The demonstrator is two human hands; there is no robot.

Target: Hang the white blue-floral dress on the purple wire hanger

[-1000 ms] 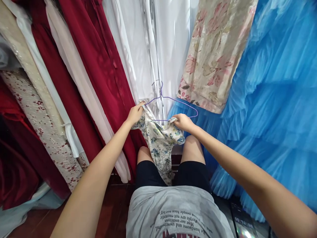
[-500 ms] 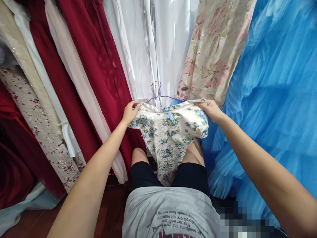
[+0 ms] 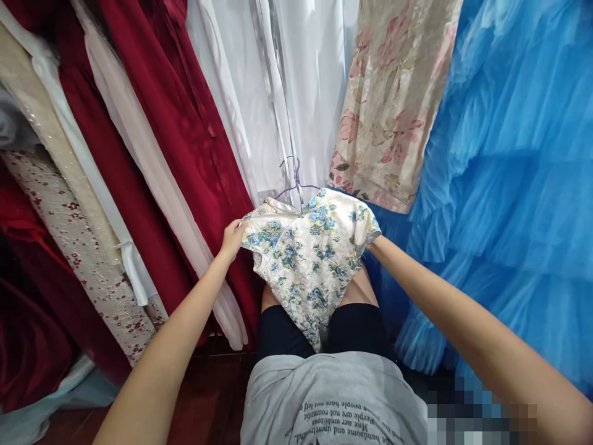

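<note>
A white floral dress point(image 3: 310, 259) with blue and green flowers hangs on a purple hanger point(image 3: 297, 184) in front of my legs. My left hand point(image 3: 233, 238) is closed on the edge of its left sleeve, pulling it out to the side. My right hand point(image 3: 376, 243) reaches into the opening of the right sleeve; only the wrist shows, and the fabric covers its fingers. The hanger's hook stands above the neckline, and its arms run down inside the shoulders.
Dark red gowns point(image 3: 185, 142) and a sequined cream dress point(image 3: 69, 216) hang at left. White gowns point(image 3: 315, 86) hang behind the hanger. A beige floral dress point(image 3: 389, 111) and a layered blue tulle gown point(image 3: 504, 204) hang at right, close to my right arm.
My hands have moved from the top edge of the dress down to its sleeves. My right hand has slipped into the right sleeve, and the shoulders now lie over the hanger.
</note>
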